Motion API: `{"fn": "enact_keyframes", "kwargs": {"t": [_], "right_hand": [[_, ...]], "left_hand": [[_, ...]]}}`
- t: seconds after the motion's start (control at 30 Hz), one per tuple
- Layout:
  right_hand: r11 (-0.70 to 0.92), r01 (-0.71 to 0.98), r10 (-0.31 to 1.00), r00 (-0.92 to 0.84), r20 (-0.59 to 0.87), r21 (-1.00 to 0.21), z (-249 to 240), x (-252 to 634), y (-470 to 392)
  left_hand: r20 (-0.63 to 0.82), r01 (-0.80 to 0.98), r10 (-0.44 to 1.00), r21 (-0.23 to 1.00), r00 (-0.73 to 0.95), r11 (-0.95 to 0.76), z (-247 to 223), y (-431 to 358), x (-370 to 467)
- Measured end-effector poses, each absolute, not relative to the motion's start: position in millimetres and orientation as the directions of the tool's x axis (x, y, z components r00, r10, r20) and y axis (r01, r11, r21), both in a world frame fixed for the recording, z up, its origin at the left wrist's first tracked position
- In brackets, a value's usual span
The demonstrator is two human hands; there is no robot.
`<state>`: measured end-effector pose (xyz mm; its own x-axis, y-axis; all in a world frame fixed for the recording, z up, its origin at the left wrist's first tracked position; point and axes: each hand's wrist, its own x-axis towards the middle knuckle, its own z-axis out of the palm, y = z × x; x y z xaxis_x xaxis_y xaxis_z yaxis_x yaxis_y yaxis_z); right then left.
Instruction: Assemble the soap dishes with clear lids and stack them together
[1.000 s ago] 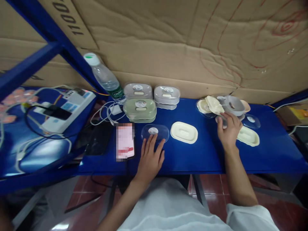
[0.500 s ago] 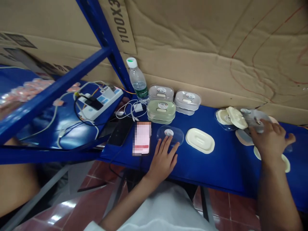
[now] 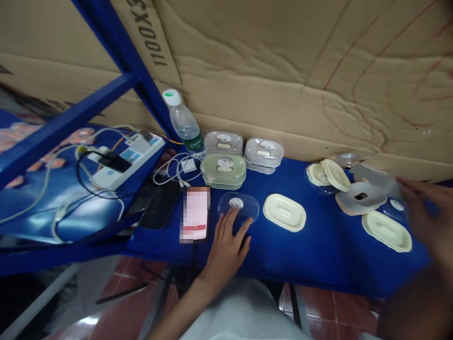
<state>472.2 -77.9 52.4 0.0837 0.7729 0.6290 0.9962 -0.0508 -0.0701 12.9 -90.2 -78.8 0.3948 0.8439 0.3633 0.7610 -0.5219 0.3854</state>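
My left hand [image 3: 228, 241] lies palm down with its fingers spread, fingertips on a clear plastic cover [image 3: 249, 204] with a round sticker. To its right a cream oval tray [image 3: 284, 212] lies by itself. My right hand [image 3: 430, 217] is at the far right, smeared by motion. Its fingertips reach the edge of a blurred grey translucent piece [image 3: 377, 177]; I cannot tell whether they grip it. Below that is a grey piece with a dark slot [image 3: 361, 196]. Another cream tray [image 3: 386, 231] and a tilted cream piece [image 3: 336, 174] lie around it.
Closed oval boxes stand at the back: one green [image 3: 223, 177], two greyish, including a grey box [image 3: 264, 153]. Left are a water bottle [image 3: 186, 125], a lit phone [image 3: 195, 215], a dark phone [image 3: 159, 206], cables and a power strip [image 3: 130, 160]. A blue frame post [image 3: 116, 52] rises there.
My right hand has moved right and down, off the grey pieces, uncovering the slotted one and the cream tray. The view has shifted slightly right. My left hand stays on the clear cover.
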Motion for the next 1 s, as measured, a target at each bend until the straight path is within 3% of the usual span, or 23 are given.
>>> {"fn": "enact_keyframes", "kwargs": {"t": [0.17, 0.37, 0.53, 0.77, 1.0], "right_hand": [[0.179, 0.954, 0.833, -0.017, 0.553, -0.240, 26, 379, -111], [0.474, 0.796, 0.803, -0.216, 0.555, -0.376, -36, 330, -102], [0.476, 0.783, 0.830, -0.248, 0.500, -0.401, -55, 329, -104], [0.389, 0.891, 0.894, -0.303, 0.330, -0.234, -68, 313, -103], [0.413, 0.858, 0.898, -0.328, 0.295, -0.304, -72, 314, -104]], "left_hand": [[0.366, 0.749, 0.833, 0.382, 0.415, -0.541, -75, -90, 11], [0.351, 0.753, 0.843, 0.393, 0.407, -0.527, -71, -89, 10], [0.351, 0.790, 0.860, 0.368, 0.371, -0.491, -70, -86, 11], [0.301, 0.844, 0.878, 0.283, 0.372, -0.455, -69, -74, 13], [0.302, 0.900, 0.902, 0.214, 0.310, -0.381, -63, -73, 15]]}}
